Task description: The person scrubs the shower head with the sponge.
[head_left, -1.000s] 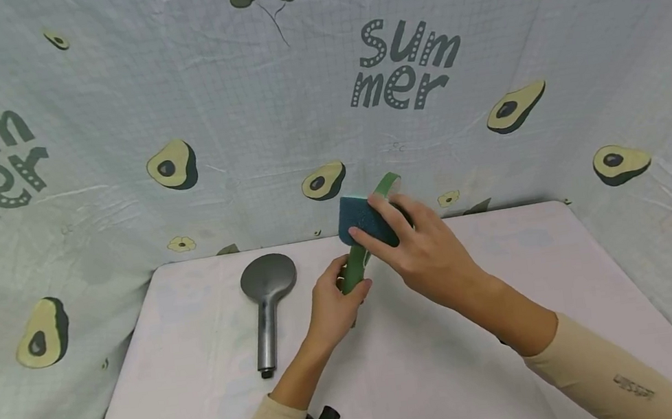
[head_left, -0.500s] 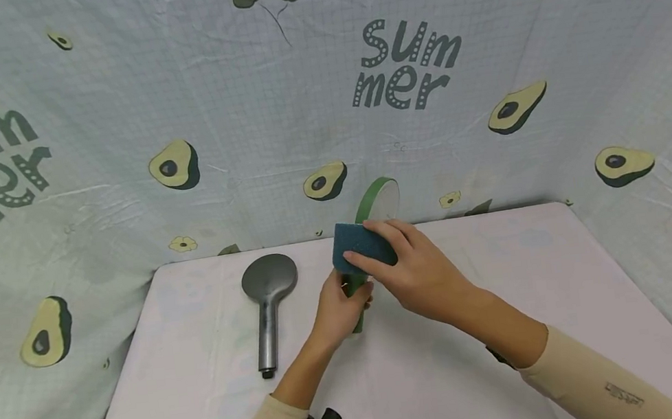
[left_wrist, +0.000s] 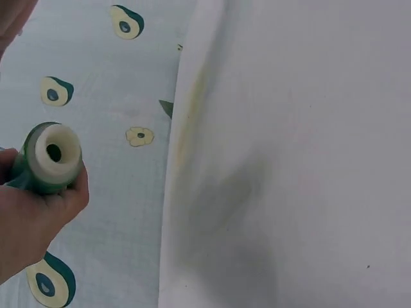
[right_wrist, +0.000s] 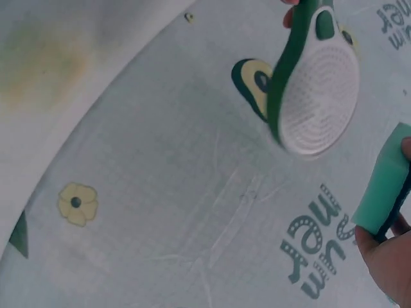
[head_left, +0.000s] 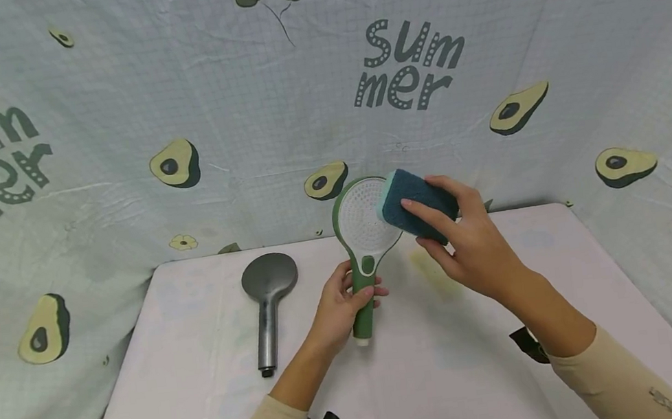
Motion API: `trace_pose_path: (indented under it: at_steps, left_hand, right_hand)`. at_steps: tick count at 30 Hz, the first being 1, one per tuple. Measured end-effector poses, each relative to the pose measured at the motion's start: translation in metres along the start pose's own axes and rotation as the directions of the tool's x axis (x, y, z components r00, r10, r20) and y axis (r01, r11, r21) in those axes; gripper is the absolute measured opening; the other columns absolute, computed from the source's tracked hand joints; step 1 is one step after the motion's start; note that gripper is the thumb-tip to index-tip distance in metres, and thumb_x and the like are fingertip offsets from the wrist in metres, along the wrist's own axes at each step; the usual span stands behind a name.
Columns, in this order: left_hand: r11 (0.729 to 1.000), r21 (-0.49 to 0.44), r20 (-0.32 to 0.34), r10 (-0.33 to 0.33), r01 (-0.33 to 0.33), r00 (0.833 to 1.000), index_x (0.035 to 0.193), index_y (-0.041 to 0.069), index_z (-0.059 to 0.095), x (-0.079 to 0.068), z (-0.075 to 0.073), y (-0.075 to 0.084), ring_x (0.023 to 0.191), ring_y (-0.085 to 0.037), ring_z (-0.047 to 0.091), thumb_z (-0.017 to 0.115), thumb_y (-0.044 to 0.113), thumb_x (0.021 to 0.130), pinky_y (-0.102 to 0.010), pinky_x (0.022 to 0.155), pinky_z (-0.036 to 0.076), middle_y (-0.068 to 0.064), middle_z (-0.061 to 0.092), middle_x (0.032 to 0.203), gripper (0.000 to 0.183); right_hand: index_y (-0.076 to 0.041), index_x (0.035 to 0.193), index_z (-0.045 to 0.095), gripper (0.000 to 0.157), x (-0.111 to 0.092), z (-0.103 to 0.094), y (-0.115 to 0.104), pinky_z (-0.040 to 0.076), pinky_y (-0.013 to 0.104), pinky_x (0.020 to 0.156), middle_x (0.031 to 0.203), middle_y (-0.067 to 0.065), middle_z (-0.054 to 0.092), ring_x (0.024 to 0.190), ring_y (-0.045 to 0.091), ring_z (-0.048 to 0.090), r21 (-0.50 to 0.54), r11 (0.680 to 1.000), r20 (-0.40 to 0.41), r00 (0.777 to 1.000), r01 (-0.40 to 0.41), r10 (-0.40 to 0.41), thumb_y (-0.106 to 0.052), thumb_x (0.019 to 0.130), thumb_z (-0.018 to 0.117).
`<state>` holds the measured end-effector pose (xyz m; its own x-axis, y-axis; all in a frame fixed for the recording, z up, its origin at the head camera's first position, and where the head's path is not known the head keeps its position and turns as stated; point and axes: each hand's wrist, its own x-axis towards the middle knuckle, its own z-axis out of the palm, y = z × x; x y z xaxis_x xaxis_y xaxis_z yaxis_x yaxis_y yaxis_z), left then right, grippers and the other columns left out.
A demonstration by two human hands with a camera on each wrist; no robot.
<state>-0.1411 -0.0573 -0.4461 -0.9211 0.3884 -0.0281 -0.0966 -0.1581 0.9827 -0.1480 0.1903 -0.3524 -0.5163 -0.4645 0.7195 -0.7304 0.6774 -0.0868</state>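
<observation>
A green shower head (head_left: 367, 223) with a white nozzle face stands upright above the table, its face turned to the head camera. My left hand (head_left: 337, 306) grips its handle, thumb across the front. In the left wrist view the open white end of the handle (left_wrist: 58, 153) points at the camera. My right hand (head_left: 479, 241) pinches a sponge (head_left: 416, 204), dark blue on one side and light green on the other. The sponge overlaps the right edge of the nozzle face in the head view; the right wrist view shows a gap between sponge (right_wrist: 385, 183) and shower head (right_wrist: 318, 90).
A grey shower head (head_left: 268, 300) lies on the pale pink table (head_left: 201, 335) left of my hands. The camera straps show black at both wrists. Behind the table hangs a cloth (head_left: 236, 96) printed with avocados and lettering.
The green shower head has turned from edge-on to show its nozzle face. The sponge has moved off the handle, up and to the right, with my right hand.
</observation>
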Motion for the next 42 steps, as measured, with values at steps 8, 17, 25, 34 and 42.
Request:
trace_pose_path:
  at_steps: [8,17,25,34,42]
  left_hand:
    - [0.995,-0.084,0.073,-0.039,0.045,0.997,0.150,0.000,0.029,0.000,0.001,-0.002,0.099,-0.016,0.072,0.051,-0.011,0.099,-0.043,0.096,0.059,-0.026,0.062,0.126,0.057]
    - [0.987,-0.156,-0.087,-0.055,0.041,0.995,0.145,0.013,0.033,0.003,0.000,0.003,0.083,-0.017,0.063,0.043,0.024,0.111,-0.034,0.083,0.056,-0.006,0.060,0.104,0.037]
    - [0.977,-0.210,-0.178,-0.015,-0.023,0.984,0.145,0.001,0.043,0.002,-0.004,0.008,0.099,-0.018,0.065,0.040,0.034,0.113,-0.029,0.089,0.056,-0.005,0.061,0.115,0.045]
    - [0.974,-0.198,-0.146,0.083,-0.111,0.986,0.141,-0.006,0.047,0.007,-0.007,0.022,0.102,-0.015,0.073,0.049,0.009,0.109,-0.027,0.090,0.056,-0.009,0.065,0.123,0.035]
    - [0.977,-0.141,-0.168,0.135,-0.159,0.976,0.130,-0.006,0.051,0.019,-0.011,0.045,0.092,-0.010,0.071,0.054,0.001,0.106,-0.025,0.082,0.058,0.000,0.067,0.106,0.025]
  right_hand:
    - [-0.017,0.144,0.059,0.045,-0.014,-0.001,0.010,0.049,0.066,0.098,0.153,0.029,0.039,0.136,0.050,0.043,0.007,0.999,0.013,0.999,-0.046,0.046,-0.041,0.109,0.046]
    - [-0.014,0.146,0.057,0.047,-0.026,-0.004,0.018,0.050,0.068,0.096,0.153,0.030,0.039,0.136,0.052,0.042,0.017,0.997,0.009,0.997,-0.079,0.078,-0.041,0.108,0.050]
    - [-0.015,0.148,0.055,0.048,-0.033,0.001,0.019,0.051,0.067,0.094,0.153,0.028,0.039,0.136,0.050,0.042,0.028,0.995,0.048,0.994,-0.098,0.097,-0.035,0.105,0.061]
    - [-0.014,0.147,0.056,0.053,-0.037,0.008,0.012,0.048,0.064,0.100,0.152,0.029,0.040,0.139,0.046,0.042,0.034,0.996,0.048,0.996,-0.082,0.081,-0.048,0.108,0.046]
    - [-0.007,0.154,0.046,0.061,-0.036,0.010,0.011,0.036,0.044,0.121,0.159,0.028,0.034,0.144,0.045,0.039,0.054,0.996,0.014,0.997,-0.073,0.072,-0.047,0.109,0.045]
